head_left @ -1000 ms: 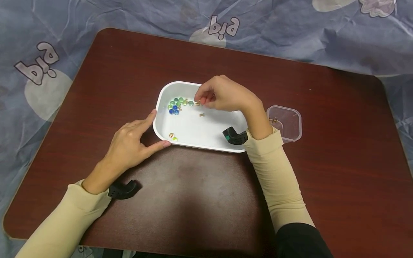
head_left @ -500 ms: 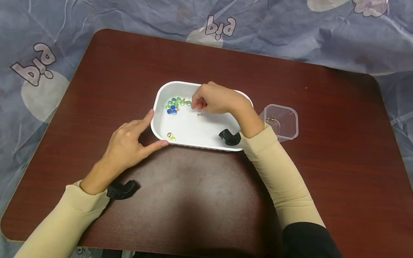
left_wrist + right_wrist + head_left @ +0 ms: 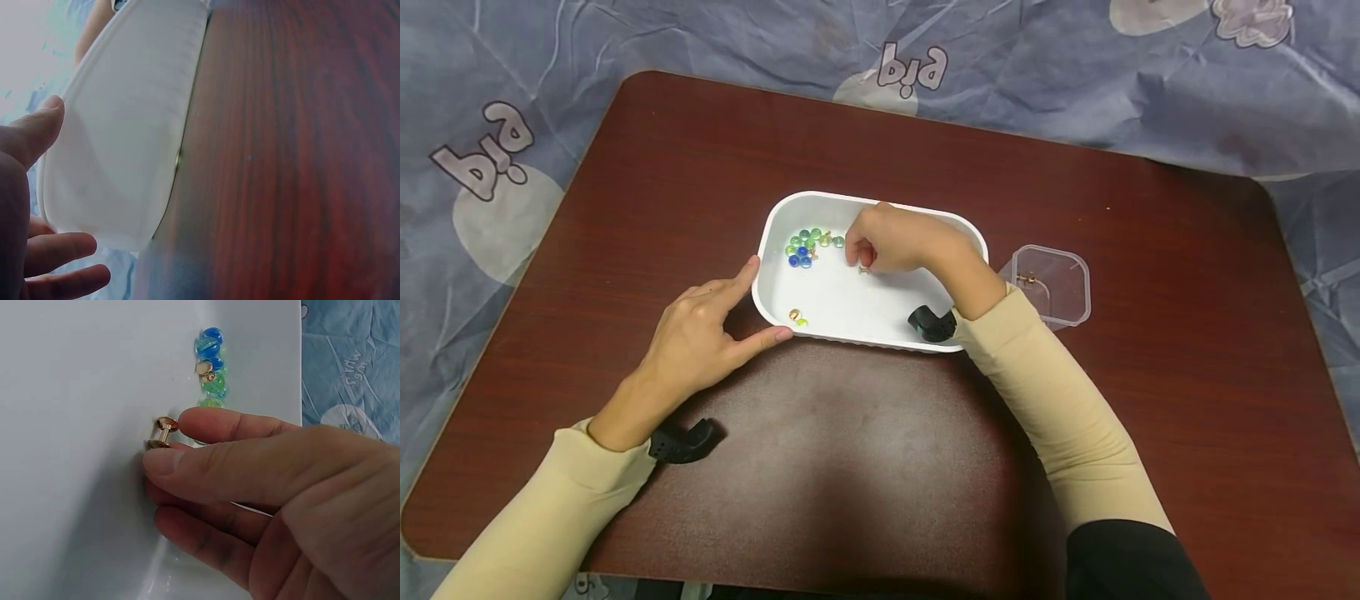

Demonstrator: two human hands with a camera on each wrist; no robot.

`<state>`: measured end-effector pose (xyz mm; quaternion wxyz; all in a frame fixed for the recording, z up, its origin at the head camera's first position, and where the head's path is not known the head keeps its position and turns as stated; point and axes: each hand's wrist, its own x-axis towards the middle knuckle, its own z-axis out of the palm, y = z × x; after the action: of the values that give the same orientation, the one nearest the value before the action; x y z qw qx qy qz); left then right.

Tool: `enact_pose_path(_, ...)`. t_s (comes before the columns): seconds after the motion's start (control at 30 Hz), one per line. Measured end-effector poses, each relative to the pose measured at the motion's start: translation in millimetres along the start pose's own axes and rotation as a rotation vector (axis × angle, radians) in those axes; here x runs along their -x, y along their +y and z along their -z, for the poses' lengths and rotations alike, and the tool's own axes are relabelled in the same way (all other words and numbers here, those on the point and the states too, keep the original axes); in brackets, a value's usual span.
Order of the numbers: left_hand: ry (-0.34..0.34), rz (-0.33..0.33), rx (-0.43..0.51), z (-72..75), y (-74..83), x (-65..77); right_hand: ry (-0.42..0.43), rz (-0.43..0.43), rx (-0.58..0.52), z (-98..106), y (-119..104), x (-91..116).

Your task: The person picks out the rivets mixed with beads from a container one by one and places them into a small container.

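A white tray (image 3: 842, 312) lies on the table. My left hand (image 3: 696, 337) steadies its left end, thumb at the near corner and the fingers spread straight along the outer wall. Inside the tray, my right hand (image 3: 898, 237) reaches down with curled fingers. Its thumb and index finger close around a small gold rivet (image 3: 164, 432) with two flat round heads, close to the tray floor. Whether another piece is hidden inside the fingers cannot be seen. Green and blue glass marbles (image 3: 805, 242) cluster at the left, with gold pieces (image 3: 205, 369) among them.
Two more marbles (image 3: 796, 317) sit in the tray's near left corner. Right of the tray stands a clear plastic box (image 3: 1075, 287) with gold rivets (image 3: 1026, 278) in it. The brown table (image 3: 1187, 375) borders a patterned blue cloth (image 3: 1037, 67).
My right hand has come down and slightly nearer, over to the lone rivet. The gold piece formerly at its fingertips is out of sight. My left hand stays on the tray.
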<state>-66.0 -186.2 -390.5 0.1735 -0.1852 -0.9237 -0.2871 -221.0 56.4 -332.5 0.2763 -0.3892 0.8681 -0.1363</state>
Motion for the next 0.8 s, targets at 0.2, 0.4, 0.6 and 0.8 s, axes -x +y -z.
enact_pose_path(0.2, 0.010, -0.003, 0.003, -0.5, -0.1, 0.2, -0.005, -0.003, 0.028, -1.4, 0.0, -1.3)
enact_pose_path(0.4, 0.033, -0.023, 0.004, -1.4, -0.3, -0.2, -0.009, 0.003, 0.028, -2.9, 0.3, -1.3)
enact_pose_path(0.6, 0.023, -0.015, 0.001, -1.1, -0.1, -0.1, -0.010, -0.006, 0.030, -2.9, 0.3, -1.5)
enact_pose_path(0.8, 0.013, -0.007, -0.002, -0.2, 0.8, -0.3, -0.016, -0.023, 0.039, -2.2, -0.3, -1.6)
